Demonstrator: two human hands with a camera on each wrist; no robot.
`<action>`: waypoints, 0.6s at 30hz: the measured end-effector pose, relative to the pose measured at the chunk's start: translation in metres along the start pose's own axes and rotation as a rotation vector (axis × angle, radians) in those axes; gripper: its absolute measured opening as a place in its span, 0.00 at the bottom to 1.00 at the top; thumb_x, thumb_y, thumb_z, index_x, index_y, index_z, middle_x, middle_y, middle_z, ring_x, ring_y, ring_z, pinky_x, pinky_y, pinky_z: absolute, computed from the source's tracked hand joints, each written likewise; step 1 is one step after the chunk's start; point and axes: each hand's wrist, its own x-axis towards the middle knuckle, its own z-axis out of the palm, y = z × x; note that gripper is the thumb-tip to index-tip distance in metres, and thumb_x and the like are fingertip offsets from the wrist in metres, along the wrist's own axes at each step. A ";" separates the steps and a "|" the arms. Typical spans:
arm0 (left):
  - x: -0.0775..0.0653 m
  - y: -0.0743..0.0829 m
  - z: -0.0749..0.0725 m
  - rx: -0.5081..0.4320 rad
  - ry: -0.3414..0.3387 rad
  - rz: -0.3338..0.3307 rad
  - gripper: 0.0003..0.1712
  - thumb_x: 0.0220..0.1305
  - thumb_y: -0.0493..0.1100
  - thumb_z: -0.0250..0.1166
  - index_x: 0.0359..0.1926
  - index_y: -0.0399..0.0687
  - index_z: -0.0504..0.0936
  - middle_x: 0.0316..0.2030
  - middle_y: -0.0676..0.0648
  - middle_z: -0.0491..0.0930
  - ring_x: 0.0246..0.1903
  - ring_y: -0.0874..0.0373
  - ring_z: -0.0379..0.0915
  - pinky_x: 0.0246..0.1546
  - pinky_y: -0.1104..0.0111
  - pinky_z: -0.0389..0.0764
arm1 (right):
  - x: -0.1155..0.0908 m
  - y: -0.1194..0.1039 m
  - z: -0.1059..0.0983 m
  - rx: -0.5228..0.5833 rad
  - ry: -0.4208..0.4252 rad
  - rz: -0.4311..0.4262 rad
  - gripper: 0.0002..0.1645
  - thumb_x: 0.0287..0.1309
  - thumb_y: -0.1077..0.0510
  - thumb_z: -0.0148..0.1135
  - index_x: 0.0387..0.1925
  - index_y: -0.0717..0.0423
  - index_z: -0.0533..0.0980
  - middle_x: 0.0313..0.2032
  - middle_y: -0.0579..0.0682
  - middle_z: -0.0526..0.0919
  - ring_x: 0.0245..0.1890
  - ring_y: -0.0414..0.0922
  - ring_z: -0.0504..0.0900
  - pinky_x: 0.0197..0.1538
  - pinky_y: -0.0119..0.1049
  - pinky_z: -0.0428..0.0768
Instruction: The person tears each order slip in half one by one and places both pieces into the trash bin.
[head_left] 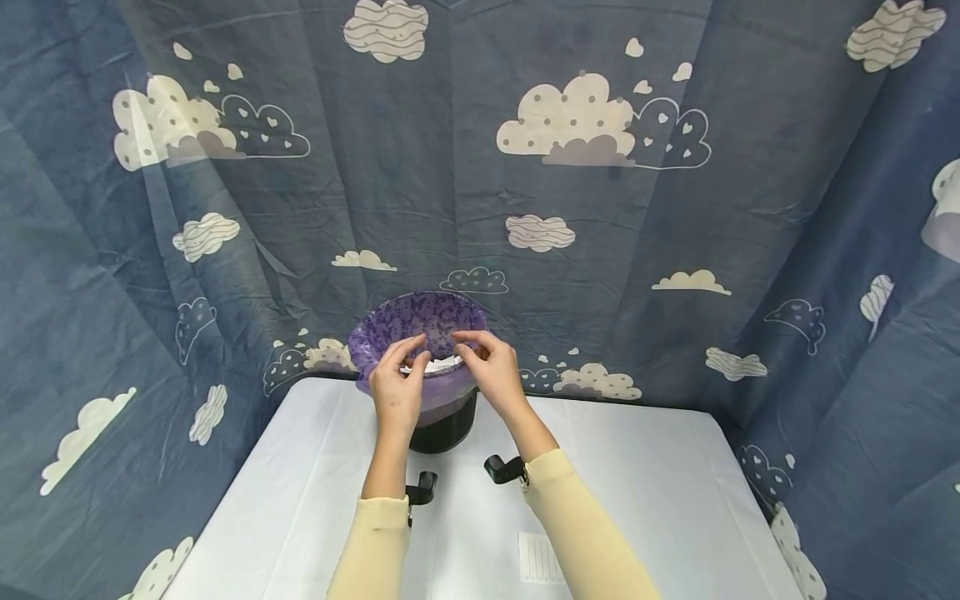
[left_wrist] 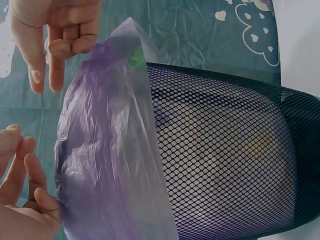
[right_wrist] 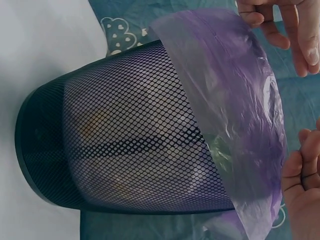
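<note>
A black mesh wastebasket (left_wrist: 225, 150) stands on the table, lined with a purple plastic bag (left_wrist: 100, 150) folded over its rim. Something white (head_left: 442, 364) shows inside its mouth, partly hidden by the hands. Above the left part of the opening is my left hand (head_left: 397, 390), its bent fingers apart from the thumb. My right hand (head_left: 495, 375) faces it over the right part, with a gap between index finger and thumb. The fingertips of the two hands are apart. No object shows in either hand in the head view; a faint thin line runs between them in the left wrist view.
A white-covered table (head_left: 637, 483) bears the wastebasket near its back edge. A small lined white card (head_left: 538, 558) lies by the right forearm. Dark blue cloud-patterned curtains (head_left: 465, 192) hang close behind and at both sides.
</note>
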 end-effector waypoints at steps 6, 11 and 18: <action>-0.002 0.000 0.001 -0.009 -0.018 -0.013 0.14 0.65 0.33 0.74 0.51 0.43 0.91 0.50 0.44 0.90 0.35 0.69 0.75 0.34 0.84 0.73 | -0.004 0.002 -0.005 0.033 0.024 0.003 0.12 0.71 0.60 0.68 0.52 0.51 0.88 0.40 0.53 0.88 0.23 0.35 0.69 0.26 0.26 0.68; -0.005 0.003 0.001 -0.013 -0.024 -0.014 0.13 0.65 0.33 0.74 0.51 0.44 0.91 0.50 0.45 0.90 0.36 0.66 0.76 0.34 0.83 0.73 | -0.010 0.004 -0.011 0.050 0.036 0.026 0.12 0.71 0.61 0.67 0.53 0.51 0.87 0.37 0.54 0.87 0.23 0.35 0.70 0.26 0.26 0.68; -0.014 0.006 0.000 -0.025 -0.045 -0.036 0.14 0.66 0.32 0.73 0.51 0.46 0.91 0.49 0.46 0.90 0.38 0.59 0.79 0.34 0.81 0.73 | -0.023 0.010 -0.027 0.061 0.066 0.040 0.12 0.71 0.62 0.66 0.53 0.51 0.87 0.38 0.57 0.88 0.22 0.34 0.70 0.25 0.26 0.67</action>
